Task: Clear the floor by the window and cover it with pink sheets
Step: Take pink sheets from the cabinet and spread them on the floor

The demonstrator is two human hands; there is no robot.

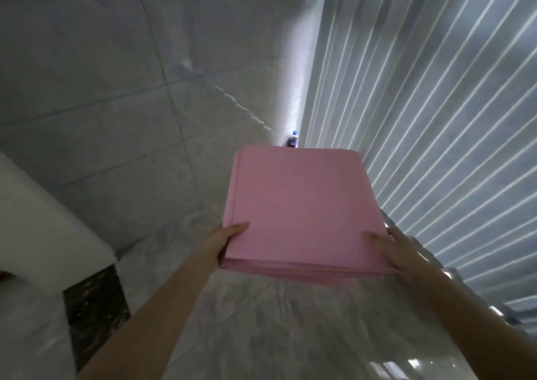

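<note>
The pale tiled floor (122, 95) fills the view from nine to twelve o'clock. The window blinds (436, 118) run from one to four o'clock. At centre, a stack of pink sheets (302, 205) is held above the floor. The left hand (223, 241) grips its seven o'clock corner, thumb on top; the right hand (398, 251) grips its five o'clock corner likewise. A small bottle (293, 139) stands at twelve o'clock beside the blinds.

Text on pink sheets (305, 205): none, plain.
Bottle (293, 140), mid frame by window: label too small/blurry to read.
Elsewhere: no signs/nos.
</note>
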